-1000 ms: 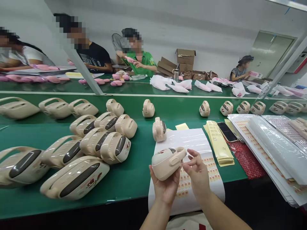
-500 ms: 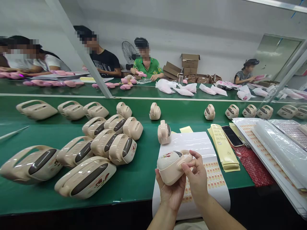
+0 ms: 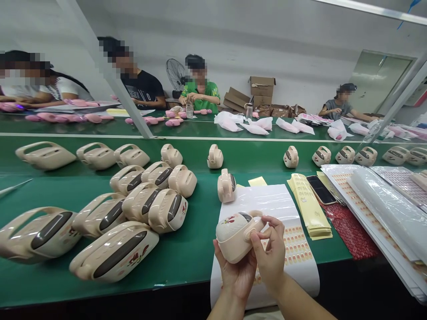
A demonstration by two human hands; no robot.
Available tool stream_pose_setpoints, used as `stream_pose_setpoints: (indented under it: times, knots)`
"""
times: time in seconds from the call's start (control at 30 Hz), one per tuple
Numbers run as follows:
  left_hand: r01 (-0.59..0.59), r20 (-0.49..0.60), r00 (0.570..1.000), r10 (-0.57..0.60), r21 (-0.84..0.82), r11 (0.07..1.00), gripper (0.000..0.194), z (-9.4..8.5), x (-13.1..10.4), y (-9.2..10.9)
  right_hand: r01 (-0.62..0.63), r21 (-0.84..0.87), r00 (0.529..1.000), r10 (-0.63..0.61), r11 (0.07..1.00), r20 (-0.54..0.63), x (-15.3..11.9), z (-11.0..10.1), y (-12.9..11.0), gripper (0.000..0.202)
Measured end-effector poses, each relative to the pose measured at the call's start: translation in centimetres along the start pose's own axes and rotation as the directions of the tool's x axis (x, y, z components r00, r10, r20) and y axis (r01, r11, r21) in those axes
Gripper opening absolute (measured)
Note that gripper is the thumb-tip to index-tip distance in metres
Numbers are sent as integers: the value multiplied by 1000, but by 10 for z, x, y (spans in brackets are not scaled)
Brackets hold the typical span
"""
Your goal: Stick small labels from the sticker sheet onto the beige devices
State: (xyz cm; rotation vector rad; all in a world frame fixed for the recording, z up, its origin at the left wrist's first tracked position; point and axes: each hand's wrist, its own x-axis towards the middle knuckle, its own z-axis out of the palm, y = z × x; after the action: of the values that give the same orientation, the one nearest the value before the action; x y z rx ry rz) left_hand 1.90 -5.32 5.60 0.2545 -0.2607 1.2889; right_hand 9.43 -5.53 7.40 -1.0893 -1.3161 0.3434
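A cream speaker (image 3: 233,240) with a mesh front, a red floral print and a dark top panel is held over a white sticker sheet (image 3: 263,202). My left hand (image 3: 237,271) cups it from below, thumb at its left side. My right hand (image 3: 271,251) is at its right side by the handle joint, with thumb and index finger pressed against the shell; whether a small sticker is between them cannot be made out. Rows of small orange stickers show on the sheet beside and beneath my hands. Another cream speaker (image 3: 227,186) stands just beyond the sheet.
Several cream speakers (image 3: 113,251) crowd the green table (image 3: 187,262) at left, and more line the belt behind. Yellow sticker strips (image 3: 308,206), a phone (image 3: 320,190), red bubble wrap (image 3: 348,233) and stacked sheets lie at right. Several people sit across.
The speaker has tilted slightly in my hands, and my right fingers have shifted a little down and left on it. Across the table, a person in green has brought both hands to a clear bottle.
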Motion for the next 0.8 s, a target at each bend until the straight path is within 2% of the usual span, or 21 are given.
stream_pose_setpoints:
  times: [0.1, 0.17, 0.23, 0.33, 0.47, 0.57, 0.63, 0.67, 0.7, 0.8]
  knots:
    - [38, -14, 999, -38, -15, 999, 48, 0, -1, 2, 277, -201, 961, -275, 940, 37, 5, -9, 0, 9]
    - [61, -13, 998, -61, -12, 998, 52, -2, -2, 3, 345, -251, 938, -340, 905, 63, 9, -14, 1, 11]
    - [51, -12, 999, -51, 8, 999, 52, -3, -3, 3, 275, -195, 961, -263, 941, 83, 13, -16, 1, 24]
    - [52, 0, 999, -52, 12, 999, 49, -4, -4, 0, 52, -24, 984, -47, 998, 174, 17, -11, 1, 38]
    - [48, 6, 999, -48, -15, 999, 48, -3, -7, -3, -148, 146, 959, 106, 978, 264, 16, -5, 7, 29]
    - [20, 0, 1000, -20, -17, 1000, 49, -5, -9, -1, -198, 156, 957, 156, 968, 245, 5, -18, 23, 26]
    - [24, 8, 1000, -23, -19, 1000, 54, -8, -11, 2, -135, 24, 961, 125, 990, 248, -10, -36, 39, 30]
    - [28, 10, 1000, -28, -19, 999, 58, -9, -12, 4, -65, -77, 954, 85, 995, 288, -19, -46, 48, 33]
    - [31, 6, 1000, -31, -15, 999, 62, -11, -12, 6, 35, -163, 933, 26, 986, 359, -29, -56, 56, 38]
    - [40, -18, 999, -40, 30, 999, 65, -13, -14, 11, 368, -289, 817, -159, 884, 555, -57, -78, 76, 40]
